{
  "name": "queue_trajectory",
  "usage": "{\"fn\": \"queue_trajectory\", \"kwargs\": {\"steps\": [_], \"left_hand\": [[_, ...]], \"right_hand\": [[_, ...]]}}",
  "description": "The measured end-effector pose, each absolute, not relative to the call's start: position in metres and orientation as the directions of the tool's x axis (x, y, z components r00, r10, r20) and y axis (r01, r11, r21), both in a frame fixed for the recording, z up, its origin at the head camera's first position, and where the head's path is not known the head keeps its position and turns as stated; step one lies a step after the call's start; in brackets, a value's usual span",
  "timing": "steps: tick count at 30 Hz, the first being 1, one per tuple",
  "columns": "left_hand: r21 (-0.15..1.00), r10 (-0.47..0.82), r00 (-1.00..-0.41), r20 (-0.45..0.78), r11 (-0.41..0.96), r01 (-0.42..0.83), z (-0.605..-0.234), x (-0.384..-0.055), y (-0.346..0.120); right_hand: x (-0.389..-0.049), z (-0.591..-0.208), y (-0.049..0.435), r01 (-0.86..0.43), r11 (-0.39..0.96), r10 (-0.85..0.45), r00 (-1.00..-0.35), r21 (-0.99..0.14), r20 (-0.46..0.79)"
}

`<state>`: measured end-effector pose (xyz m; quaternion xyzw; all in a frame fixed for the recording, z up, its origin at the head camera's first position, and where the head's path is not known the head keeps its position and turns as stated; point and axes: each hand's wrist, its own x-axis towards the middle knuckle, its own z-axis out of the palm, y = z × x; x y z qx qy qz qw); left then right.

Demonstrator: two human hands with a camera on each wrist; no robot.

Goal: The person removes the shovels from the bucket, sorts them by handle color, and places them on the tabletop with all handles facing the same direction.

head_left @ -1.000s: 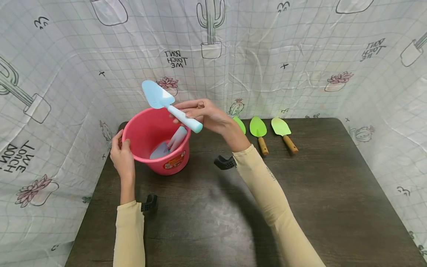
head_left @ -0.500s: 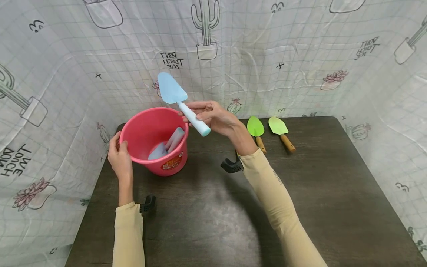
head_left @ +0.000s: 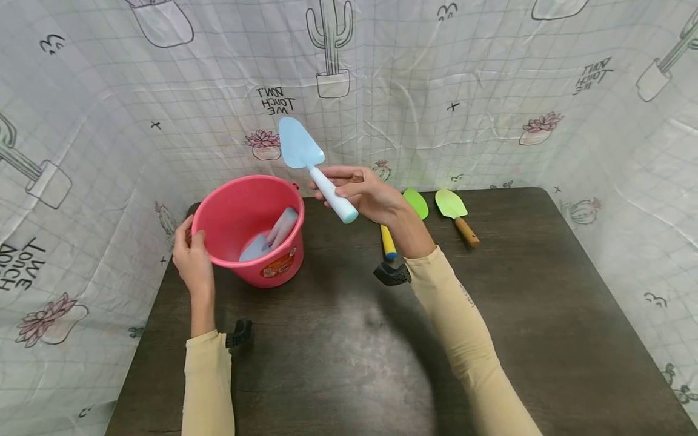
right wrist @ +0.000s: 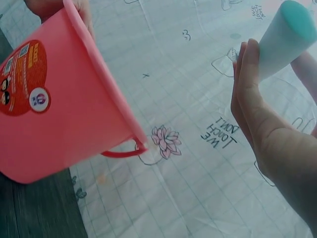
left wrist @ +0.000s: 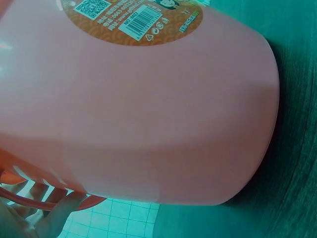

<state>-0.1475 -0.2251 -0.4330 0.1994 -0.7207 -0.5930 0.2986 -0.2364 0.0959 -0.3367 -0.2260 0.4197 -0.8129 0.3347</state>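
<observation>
A pink bucket (head_left: 223, 206) stands on the left of the dark table, tilted somewhat. My left hand (head_left: 194, 263) grips its left rim, with the thumb on the near side. Inside the bucket lies a trowel (head_left: 283, 227) with a pale handle and bluish blade. To the right of the bucket, above the table, my right hand (head_left: 368, 192) holds a light blue trowel (head_left: 300, 145) by its white handle, blade pointing up and left. In the right wrist view the turquoise handle end (right wrist: 297, 20) shows beside my fingers.
Behind my right forearm lie a green trowel (head_left: 417, 203) and a yellow handle with a blue end (head_left: 388, 243), partly hidden. A lime-green trowel (head_left: 451, 204) with a wooden handle lies farther right. A patterned white curtain (head_left: 403, 109) surrounds the table (head_left: 534, 303).
My right hand has moved right with the light blue trowel, from over the bucket's rim to beside it. My left hand stays on the bucket's rim.
</observation>
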Motion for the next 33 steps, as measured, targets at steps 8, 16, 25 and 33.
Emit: {"fn": "queue_trajectory", "kwargs": {"steps": [8, 16, 25, 33], "left_hand": [[0.972, -0.640, -0.743, 0.195, 0.227, 0.060, -0.434, -0.150, -0.227], [0.973, -0.637, -0.744, 0.201, 0.220, 0.074, -0.438, -0.158, -0.231], [0.970, -0.638, -0.742, 0.206, 0.233, 0.069, -0.435, -0.153, -0.228], [0.969, -0.638, -0.741, 0.211, 0.236, 0.072, -0.436, -0.150, -0.226]], "right_hand": [[-0.234, -0.341, 0.112, 0.352, -0.416, -0.702, -0.711, -0.838, 0.049], [-0.231, -0.349, 0.128, 0.323, -0.361, -0.693, -0.721, -0.875, 0.020], [-0.223, -0.362, 0.150, 0.340, -0.293, -0.664, -0.745, -0.894, -0.066], [-0.216, -0.376, 0.168, 0.367, -0.233, -0.623, -0.767, -0.901, -0.152]]}}
